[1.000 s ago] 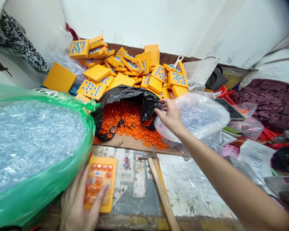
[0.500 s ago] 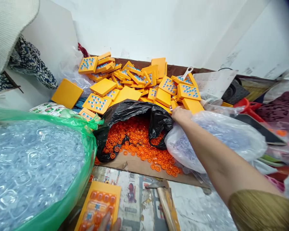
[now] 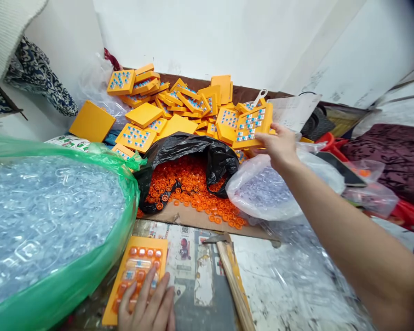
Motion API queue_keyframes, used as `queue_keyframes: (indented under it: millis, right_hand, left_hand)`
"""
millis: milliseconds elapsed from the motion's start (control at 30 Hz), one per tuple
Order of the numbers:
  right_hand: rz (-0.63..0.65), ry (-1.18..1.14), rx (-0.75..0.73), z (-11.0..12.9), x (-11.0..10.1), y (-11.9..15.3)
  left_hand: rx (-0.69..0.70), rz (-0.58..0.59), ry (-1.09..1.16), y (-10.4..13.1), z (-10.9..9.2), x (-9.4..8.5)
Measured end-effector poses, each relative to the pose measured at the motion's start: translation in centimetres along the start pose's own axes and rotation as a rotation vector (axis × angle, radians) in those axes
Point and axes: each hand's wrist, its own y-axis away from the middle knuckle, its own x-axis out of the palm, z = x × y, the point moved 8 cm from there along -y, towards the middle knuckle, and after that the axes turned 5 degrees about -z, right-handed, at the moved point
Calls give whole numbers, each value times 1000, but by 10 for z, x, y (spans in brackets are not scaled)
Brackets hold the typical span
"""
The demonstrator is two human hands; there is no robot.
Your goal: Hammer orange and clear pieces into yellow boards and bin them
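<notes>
The right hand (image 3: 279, 145) was stretched out at arm's length, fingers closed on the edge of a flat orange-yellow plastic panel (image 3: 251, 125) dotted with rows of small blue and white keys — it was held tilted, raised just above the heap of like panels (image 3: 179, 103) piled against the white wall. The left hand (image 3: 148, 303) lay flat, fingers spread and loosely extended, on the lower end of another panel (image 3: 136, 273), this one fitted with glossy orange buttons, lying on the worn, paper-patched table (image 3: 279, 280). Small round orange caps (image 3: 189, 188) spilled from a crumpled black plastic bag (image 3: 193, 147) onto cardboard. Beside it sat a clear bag (image 3: 262, 193) of tiny translucent pieces, and at left a big green-lined tub (image 3: 55, 285) of clear moulded parts. A wooden-handled hammer (image 3: 229, 271) lay just right of the buttoned panel.
</notes>
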Motion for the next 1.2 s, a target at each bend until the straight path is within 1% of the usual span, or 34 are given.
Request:
queue_keyframes:
  millis: [33, 100, 167, 200, 233, 267, 300, 333, 367, 400, 433, 500, 567, 600, 667, 700, 733, 767, 800, 867, 900, 967, 1000, 1033, 1067, 1100, 1133, 1167, 1200]
  right_hand:
    - [38, -106, 76, -1, -4, 18]
    - [157, -255, 221, -7, -7, 66]
    - [305, -355, 355, -18, -3, 129]
    - [380, -386, 414, -26, 1, 164]
    - [490, -440, 500, -35, 8, 201]
    - [613, -588, 692, -46, 19, 242]
    - [680, -706, 846, -56, 26, 278]
    - [708, -763, 932, -65, 29, 305]
    - [706, -789, 982, -74, 30, 324]
    - [684, -792, 995, -82, 28, 336]
    - [656, -774, 978, -89, 24, 342]
    - [637, -712, 895, -94, 15, 341]
    - [691, -638, 795, -88, 8, 332]
    - [731, -608, 759, -83, 6, 328]
    - [790, -557, 709, -73, 6, 320]
    - [785, -520, 675, -70, 6, 316]
    - [755, -476, 632, -70, 6, 311]
    - [708, -428, 580, -72, 4, 306]
    - [646, -377, 526, -75, 2, 302]
    - [514, -296, 450, -88, -5, 299]
    - [477, -258, 427, -95, -7, 301]
    - [469, -129, 353, -104, -9, 309]
    - [485, -51, 307, -106, -8, 313]
    - [499, 18, 266, -107, -7, 317]
    - [502, 60, 247, -107, -6, 320]
    - [489, 69, 258, -108, -5, 321]
    - [468, 48, 294, -110, -6, 322]
    - [452, 20, 341, -112, -6, 322]
    - [441, -15, 387, -114, -6, 322]
  left_hand:
    - [-18, 15, 7, -4, 3, -3]
    - [27, 60, 11, -12, 5, -9]
    - [111, 95, 30, -17, 1, -15]
    - [125, 95, 55, -19, -1, -19]
    - [104, 89, 99, -21, -3, -23]
    - [43, 90, 159, -21, -4, -25]
    - [-44, 110, 235, -22, -4, -25]
    - [-158, 147, 321, -22, -2, -21]
    - [-290, 197, 412, -22, 0, -15]
    - [-431, 255, 498, -22, 2, -7]
    - [-570, 313, 578, -22, 5, 2]
    - [-818, 405, 730, -27, 10, 18]
    - [-1031, 493, 894, -35, 12, 34]
    - [-1130, 571, 990, -37, 8, 42]
    - [-1316, 791, 1205, -32, -8, 53]
    - [-1405, 895, 1305, -27, -18, 55]
    - [-1489, 958, 1382, -21, -26, 53]
    - [-1571, 960, 1430, -16, -29, 51]
    - [-1651, 904, 1445, -10, -28, 47]
    - [-1791, 697, 1388, 2, -18, 38]
    - [-1842, 582, 1340, 8, -13, 33]
    - [-1887, 358, 1259, 16, -4, 25]
    - [-1885, 265, 1238, 18, -3, 23]
    - [-1877, 197, 1229, 20, -3, 22]
    - [-1870, 162, 1231, 23, -5, 24]
    - [-1862, 160, 1239, 26, -9, 27]
    - [-1842, 188, 1248, 30, -12, 30]
    - [-1800, 242, 1250, 33, -15, 34]
    - [-1729, 318, 1240, 35, -17, 38]
